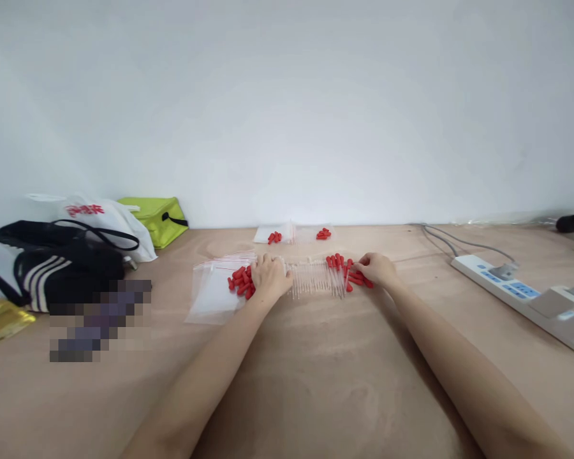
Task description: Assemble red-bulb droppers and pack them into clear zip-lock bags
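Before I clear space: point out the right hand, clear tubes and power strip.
Right hand (377,268): head view, back of hand.
Clear tubes (312,277): head view, middle of row.
Power strip (514,290): head view, socket face.

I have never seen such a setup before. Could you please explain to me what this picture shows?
There is no machine here, only a person's bare left hand and right hand. The camera is worn on the head, so it looks forward and down.

On the wooden table lies a row of thin clear tubes, with red caps near both ends. The left hand is over the left end of the row, beside a plastic bag; the right hand is at the red caps by the right end. Whether either one holds something, the picture does not show clearly.

Farther left are a black bag, a white bag and a green bag; at right, a power strip.
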A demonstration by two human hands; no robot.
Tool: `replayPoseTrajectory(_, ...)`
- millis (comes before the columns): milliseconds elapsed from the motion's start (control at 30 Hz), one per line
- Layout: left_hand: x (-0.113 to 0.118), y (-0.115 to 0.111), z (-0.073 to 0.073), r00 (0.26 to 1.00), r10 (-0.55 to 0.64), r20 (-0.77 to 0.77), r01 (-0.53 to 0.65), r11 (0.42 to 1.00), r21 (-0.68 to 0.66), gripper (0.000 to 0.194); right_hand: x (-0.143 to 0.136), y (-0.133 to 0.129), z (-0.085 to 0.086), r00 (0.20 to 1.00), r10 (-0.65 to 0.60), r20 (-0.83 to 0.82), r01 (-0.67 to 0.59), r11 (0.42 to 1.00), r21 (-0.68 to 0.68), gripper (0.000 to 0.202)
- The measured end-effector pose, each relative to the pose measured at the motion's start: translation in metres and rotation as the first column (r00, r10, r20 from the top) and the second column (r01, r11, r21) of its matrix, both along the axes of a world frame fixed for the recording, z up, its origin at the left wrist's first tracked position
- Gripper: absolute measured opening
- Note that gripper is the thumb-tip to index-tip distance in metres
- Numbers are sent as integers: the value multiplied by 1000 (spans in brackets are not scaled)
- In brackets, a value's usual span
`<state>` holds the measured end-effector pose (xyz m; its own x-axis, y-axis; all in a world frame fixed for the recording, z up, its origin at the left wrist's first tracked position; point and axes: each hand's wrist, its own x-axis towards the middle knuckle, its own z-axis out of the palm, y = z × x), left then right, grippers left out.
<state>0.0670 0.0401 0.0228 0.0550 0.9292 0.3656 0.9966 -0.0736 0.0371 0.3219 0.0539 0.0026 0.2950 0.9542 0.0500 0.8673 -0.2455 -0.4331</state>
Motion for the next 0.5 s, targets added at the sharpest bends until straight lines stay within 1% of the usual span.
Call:
replayPoseTrajectory(100,3,7,-1,999,21,-33,-22,1000,-7,29,-5,-2,4,998,-39,42,37,998,41,18)
replayPoseTrajectory(200,6,12,-2,999,18,-39,-18,1000,-8,26,-9,-5,4,992,-86,91,76,990,115,18)
replayPoseTrajectory(333,11,15,-4,999,14,-29,-15,1000,-21,19,-14,-7,1,992,-104,72,83,964,253,22)
replayPoseTrajectory(367,12,15,-4,1000,9,-24,-9,1000,-20,18,-17,-8,0,993,-104,55,83,948,308,22)
replayPoseTrajectory(433,14,14,-3,1000,-18,-10,18,1000,-13,17,-23,-11,-2,996,-85,23,66,898,434,23)
replayPoseTrajectory(500,13,9,-1,997,-71,10,71,997,1,19,-32,-17,-6,999,-24,26,6,837,547,25)
